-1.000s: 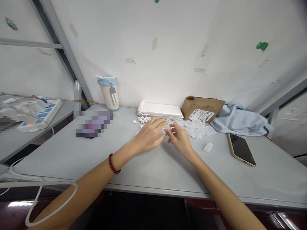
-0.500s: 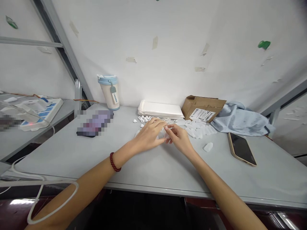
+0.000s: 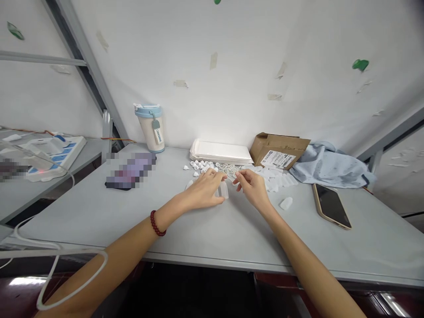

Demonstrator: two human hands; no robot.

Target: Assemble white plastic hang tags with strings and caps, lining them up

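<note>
My left hand (image 3: 206, 189) arches low over the table, palm down, thumb apart from the outstretched fingers. Below and beside it lie small translucent white plastic pieces (image 3: 224, 190), partly covered by the hand; whether its fingers press on them is hard to tell. My right hand (image 3: 251, 187) is a short way to the right, thumb and fingertips pinched together at the edge of a heap of thin white cord loops (image 3: 228, 169). What the pinch holds is too small to make out. Small white caps (image 3: 201, 165) are scattered beyond my left hand.
More translucent pieces (image 3: 278, 179) are piled right of my right hand, with one loose piece (image 3: 286, 203) nearer. A white stack (image 3: 220, 151), cardboard box (image 3: 280, 151) and blue cloth (image 3: 331, 163) line the wall. Phones (image 3: 331, 205) and a tumbler (image 3: 150, 128) flank the work area.
My right hand has parted from my left, moving slightly right and letting go of a translucent piece, which now shows beside my left hand. My left hand has shifted slightly left.
</note>
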